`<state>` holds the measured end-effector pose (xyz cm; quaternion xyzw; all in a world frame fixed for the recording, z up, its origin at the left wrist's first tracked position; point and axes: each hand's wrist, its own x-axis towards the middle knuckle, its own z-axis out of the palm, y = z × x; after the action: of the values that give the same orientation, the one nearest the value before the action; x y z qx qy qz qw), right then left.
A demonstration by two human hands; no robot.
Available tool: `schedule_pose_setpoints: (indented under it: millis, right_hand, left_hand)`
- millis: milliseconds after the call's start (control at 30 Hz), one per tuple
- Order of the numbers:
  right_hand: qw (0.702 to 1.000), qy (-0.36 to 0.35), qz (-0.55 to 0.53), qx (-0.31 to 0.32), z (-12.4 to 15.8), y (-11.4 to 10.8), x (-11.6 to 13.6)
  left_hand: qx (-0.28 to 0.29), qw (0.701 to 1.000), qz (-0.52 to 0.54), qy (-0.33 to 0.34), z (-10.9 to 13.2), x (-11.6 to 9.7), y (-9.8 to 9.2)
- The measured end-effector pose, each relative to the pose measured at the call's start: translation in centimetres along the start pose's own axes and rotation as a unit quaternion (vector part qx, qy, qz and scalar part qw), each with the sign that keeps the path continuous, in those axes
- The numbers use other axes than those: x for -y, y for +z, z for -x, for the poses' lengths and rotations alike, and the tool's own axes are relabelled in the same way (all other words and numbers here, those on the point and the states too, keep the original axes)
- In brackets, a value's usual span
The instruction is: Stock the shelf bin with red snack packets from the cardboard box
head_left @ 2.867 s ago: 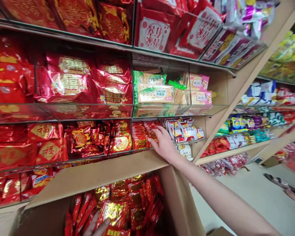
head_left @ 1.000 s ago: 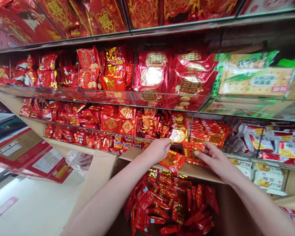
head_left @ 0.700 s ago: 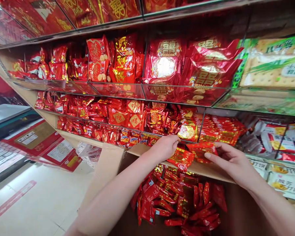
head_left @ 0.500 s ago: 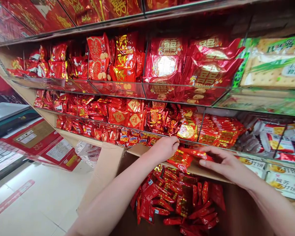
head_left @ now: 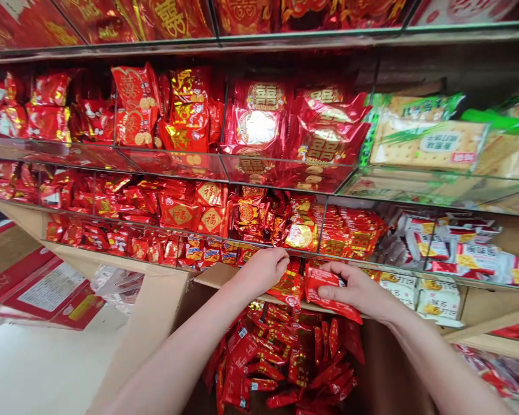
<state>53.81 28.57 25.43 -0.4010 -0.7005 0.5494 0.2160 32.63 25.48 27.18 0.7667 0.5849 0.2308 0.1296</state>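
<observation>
My right hand (head_left: 350, 288) pinches a red snack packet (head_left: 326, 285) between thumb and fingers, above the rim of a cardboard box (head_left: 160, 317). To its left, my left hand (head_left: 266, 268) is closed at the top edge of a second red and gold packet (head_left: 289, 285), which hangs upright over the box's back flap. Under both hands, many loose red packets (head_left: 259, 357) lie jumbled inside the box. Just behind stands a shelf row with similar red and gold packets (head_left: 350, 230).
Clear-fronted shelves (head_left: 168, 161) of red packets run across the view. Green cracker packs (head_left: 428, 141) sit at the upper right, white packs (head_left: 439, 297) lower right. Red cartons (head_left: 47, 288) and a plastic bag (head_left: 116, 285) are at floor level on the left.
The view has shifted right. The packet in my right hand has turned from nearly edge-on to showing its broad face. My left hand keeps its hold on the other packet.
</observation>
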Motion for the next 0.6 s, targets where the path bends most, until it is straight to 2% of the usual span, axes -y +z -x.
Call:
schedule_pose_setpoints:
  millis: [100, 200, 267, 333, 400, 500, 533, 600]
  right_hand:
    - [0.989, -0.034, -0.124, -0.08, 0.2, -0.1, 0.3]
    - [0.958, -0.065, -0.225, -0.167, -0.1, -0.3, 0.5]
    - [0.946, -0.068, -0.255, -0.19, -0.4, -0.4, 0.4]
    - [0.941, -0.073, -0.269, -0.194, -0.8, -0.4, 0.3]
    - [0.927, -0.097, -0.283, -0.225, -1.0, -0.5, 0.1]
    - [0.885, -0.14, -0.292, -0.333, -1.1, -1.8, 0.1]
    - [0.875, -0.148, -0.274, -0.372, -1.1, -2.7, 0.2]
    - [0.872, -0.164, -0.178, -0.426, -0.9, -4.8, 0.4]
  left_hand:
    - [0.002, 1.0, -0.001, -0.003, -0.1, 0.0, -0.3]
    - [0.004, 1.0, -0.004, -0.006, -0.4, 0.0, -0.5]
    - [0.007, 1.0, -0.008, -0.007, -0.6, 0.0, -0.5]
    - [0.009, 1.0, -0.012, -0.009, -0.8, 0.0, -0.5]
    - [0.009, 1.0, -0.015, -0.01, -1.0, 0.1, -0.5]
    - [0.004, 1.0, -0.015, -0.014, -1.2, 0.3, -0.5]
    - [0.002, 1.0, -0.014, -0.015, -1.3, 0.4, -0.5]
    - [-0.002, 1.0, -0.012, -0.017, -1.3, 0.4, -0.6]
